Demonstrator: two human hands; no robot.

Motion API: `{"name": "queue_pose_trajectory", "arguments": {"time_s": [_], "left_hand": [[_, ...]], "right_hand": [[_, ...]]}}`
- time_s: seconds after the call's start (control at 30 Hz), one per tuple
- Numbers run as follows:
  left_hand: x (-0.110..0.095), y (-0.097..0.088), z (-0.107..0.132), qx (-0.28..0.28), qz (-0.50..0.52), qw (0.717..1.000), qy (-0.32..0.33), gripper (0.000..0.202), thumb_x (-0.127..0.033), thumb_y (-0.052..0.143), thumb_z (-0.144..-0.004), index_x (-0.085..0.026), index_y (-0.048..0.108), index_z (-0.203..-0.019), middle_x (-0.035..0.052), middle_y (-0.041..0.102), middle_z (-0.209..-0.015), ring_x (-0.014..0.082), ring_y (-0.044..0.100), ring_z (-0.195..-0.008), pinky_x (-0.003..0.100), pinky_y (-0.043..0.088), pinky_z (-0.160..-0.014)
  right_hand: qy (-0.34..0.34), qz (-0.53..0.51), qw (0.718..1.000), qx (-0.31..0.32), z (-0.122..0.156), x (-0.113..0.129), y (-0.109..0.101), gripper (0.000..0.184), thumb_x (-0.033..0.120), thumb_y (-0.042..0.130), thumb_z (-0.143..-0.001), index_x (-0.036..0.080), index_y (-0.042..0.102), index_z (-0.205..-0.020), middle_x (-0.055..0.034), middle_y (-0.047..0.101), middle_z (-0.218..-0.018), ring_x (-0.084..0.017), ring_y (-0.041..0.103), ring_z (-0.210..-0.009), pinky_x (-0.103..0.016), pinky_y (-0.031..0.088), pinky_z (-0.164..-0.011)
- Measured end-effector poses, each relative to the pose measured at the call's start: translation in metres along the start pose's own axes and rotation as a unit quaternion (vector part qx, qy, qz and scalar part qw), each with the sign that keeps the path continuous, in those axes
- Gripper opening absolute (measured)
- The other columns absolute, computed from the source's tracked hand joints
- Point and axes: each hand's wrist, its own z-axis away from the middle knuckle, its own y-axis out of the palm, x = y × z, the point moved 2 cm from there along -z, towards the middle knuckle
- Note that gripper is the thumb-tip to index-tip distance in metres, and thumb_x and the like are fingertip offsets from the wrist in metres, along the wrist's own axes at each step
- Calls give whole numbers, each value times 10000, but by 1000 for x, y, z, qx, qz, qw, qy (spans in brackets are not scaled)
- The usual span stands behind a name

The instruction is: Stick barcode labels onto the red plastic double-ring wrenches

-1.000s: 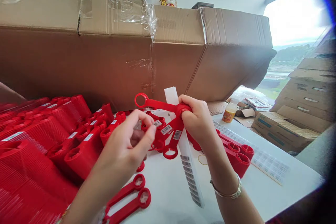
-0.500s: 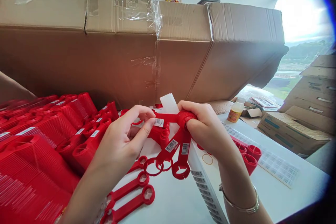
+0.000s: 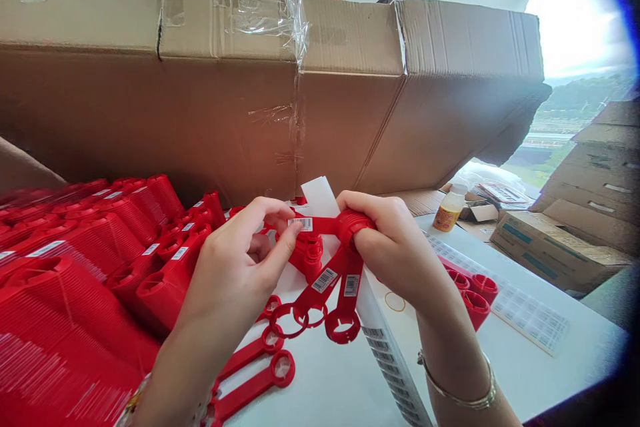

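Note:
My right hand (image 3: pixel 395 247) grips the round ends of several red plastic wrenches (image 3: pixel 325 287) in a bunch, and their handles fan out to the left and downward. My left hand (image 3: pixel 235 260) pinches a small barcode sticker (image 3: pixel 301 223) against the handle running left from the bunch. That handle's far ring is hidden behind my left fingers. Two other handles carry barcode stickers (image 3: pixel 324 280) facing up. A white label strip (image 3: pixel 320 197) stands upright behind the wrenches and runs down under my right hand.
Ribbed red plastic parts (image 3: pixel 65 293) are stacked at the left. Loose red wrenches (image 3: pixel 255 380) lie on the white table (image 3: pixel 340 393) near my left forearm. Right of my wrist are red parts (image 3: pixel 473 297), a label sheet (image 3: pixel 525 310), and a rubber band (image 3: pixel 395 301). Large cardboard boxes (image 3: pixel 225 93) stand behind.
The bunch of wrenches turned so its ring ends hang lower, and the horizontal handle's ring went behind my left hand. My left fingers closed onto the sticker. The view shifted slightly.

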Motion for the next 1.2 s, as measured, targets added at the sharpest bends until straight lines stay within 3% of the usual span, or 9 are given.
{"name": "queue_pose_trajectory", "arguments": {"time_s": [0.1,1.0,1.1,1.2], "left_hand": [[-1,0,-1,1,-16,1000,1,64,-374,691,-935,-313,671,-940,-74,667,-791,57,543,-456,153,413,-375],[7,3,-3,-3,-43,999,31,82,-394,663,-946,-314,671,-959,-56,667,-758,103,566,-507,217,391,-405],[5,6,-3,0,-38,999,31,115,-413,657,-940,-302,643,-966,-55,667,-778,108,566,-489,231,414,-410],[7,6,-5,-15,-23,1000,10,272,-465,671,-919,-318,547,-1112,-67,660,-804,124,581,-482,255,453,-440]], "right_hand": [[2,2,1000,5,1,1,0,180,55,380,-733,216,443,-680,55,473,-590,-107,375,-555,-262,274,-477],[-10,-6,1000,5,-1,2,1,201,58,369,-719,219,484,-687,71,504,-593,-99,400,-556,-254,302,-470],[-7,-10,1000,8,0,2,1,205,55,364,-715,219,485,-690,68,511,-603,-100,405,-564,-254,302,-473],[-11,-12,1000,5,0,2,1,200,49,368,-705,217,475,-689,65,487,-598,-102,386,-563,-262,291,-473]]}}
